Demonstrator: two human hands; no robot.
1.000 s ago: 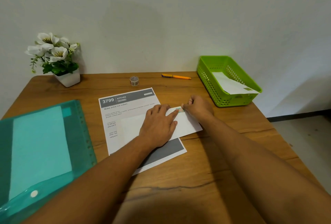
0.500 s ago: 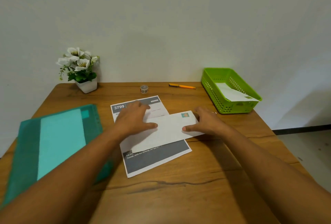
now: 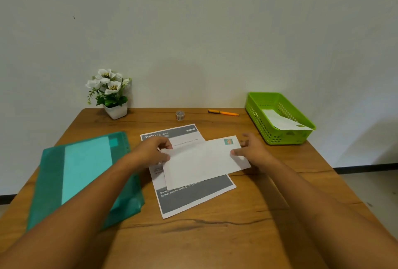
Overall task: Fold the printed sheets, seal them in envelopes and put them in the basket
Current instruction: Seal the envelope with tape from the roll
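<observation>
A white envelope with a green stamp at its top right corner lies over a printed sheet in the middle of the wooden table. My left hand pinches the envelope's left end. Its right end is held by my right hand, thumb on top and fingers behind. The envelope looks slightly raised off the sheet. A green basket stands at the table's back right with another envelope lying in it.
A teal plastic folder holding pale paper lies at the left. At the back stand a white pot of artificial flowers, a small tape roll and an orange pen. The table's right edge drops to the floor.
Both hands left the stamp corner and slid to the envelope's two ends. They now grip it, and it has turned and lifted slightly. The head camera tilted up and back.
</observation>
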